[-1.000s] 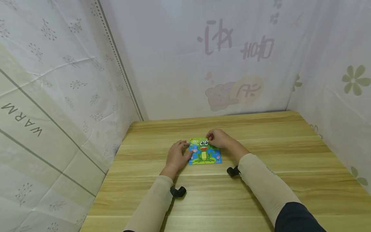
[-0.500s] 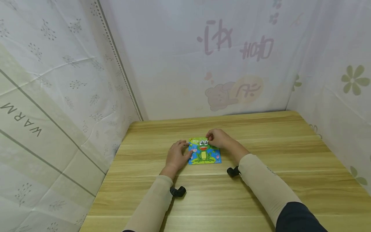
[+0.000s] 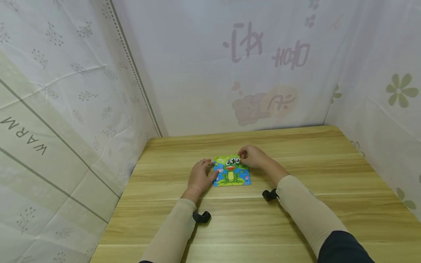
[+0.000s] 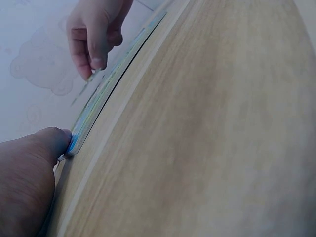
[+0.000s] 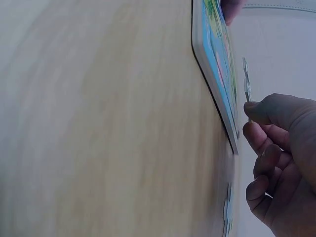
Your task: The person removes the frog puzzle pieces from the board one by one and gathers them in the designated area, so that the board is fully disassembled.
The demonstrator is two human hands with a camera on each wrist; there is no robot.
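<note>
A small square jigsaw puzzle [image 3: 231, 179] with a green frog on a blue ground lies flat on the table. My left hand [image 3: 200, 176] rests at its left edge, the thumb on the border and the fingers spread alongside. At the upper right, my right hand [image 3: 254, 157] pinches a thin puzzle piece [image 5: 247, 81] between thumb and fingertips. This piece, bearing printed eyes, is tilted above the puzzle, and extra eyes show beside the frog's own in the head view. The right hand's other fingers are curled in.
Thin flat pieces [image 5: 227, 212] lie on the wooden table [image 3: 227, 233] beyond the puzzle in the right wrist view; the head view does not show them plainly. Patterned cloth [image 3: 197, 73] hangs behind the table and at both sides. Each wrist carries a black camera [image 3: 201, 217].
My right hand has shifted slightly right, carrying the pinched eye piece off the frog's head; more eyes are now visible. The left hand and the puzzle stay in place.
</note>
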